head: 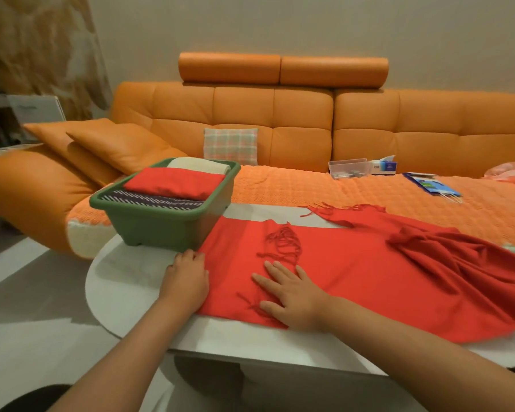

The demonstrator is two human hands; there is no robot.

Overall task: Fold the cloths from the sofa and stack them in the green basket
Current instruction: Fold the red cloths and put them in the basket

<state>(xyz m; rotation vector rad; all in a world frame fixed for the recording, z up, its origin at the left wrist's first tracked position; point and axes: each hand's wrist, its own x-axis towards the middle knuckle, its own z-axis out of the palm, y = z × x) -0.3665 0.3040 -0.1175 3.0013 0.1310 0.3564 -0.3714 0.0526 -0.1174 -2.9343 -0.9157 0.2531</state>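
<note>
sofa (304, 114): orange, behind the green basket (167, 230), runs far to its right
throw (309, 188): orange knit on the sofa seat, right of and behind basket
table (125, 281): white, rounded end, basket stands on its far left part
red cloth (369, 278): spread flat on table, left edge touching basket's near right corner; bunched and wrinkled far right of basket, part hanging over table's near edge
green basket: upright on the table, up against the sofa seat
folded red cloth (176, 184): inside basket, on top
striped cloth (149, 200): dark with white dashes, inside basket, under the red one
cream cloth (199, 165): inside basket, back side
plaid cushion (230, 145): on sofa, behind basket
right hand (292, 295): right of basket and nearer, palm down on red cloth, fingers straight and spread, holding nothing
left hand (188, 281): just in front of basket, at red cloth's left edge, fingers bent down; can't tell if it pinches the cloth
fringe (283, 243): red tassels lying on the cloth, right of basket, just beyond right fingertips
clear box (350, 168): on sofa, well right of basket
</note>
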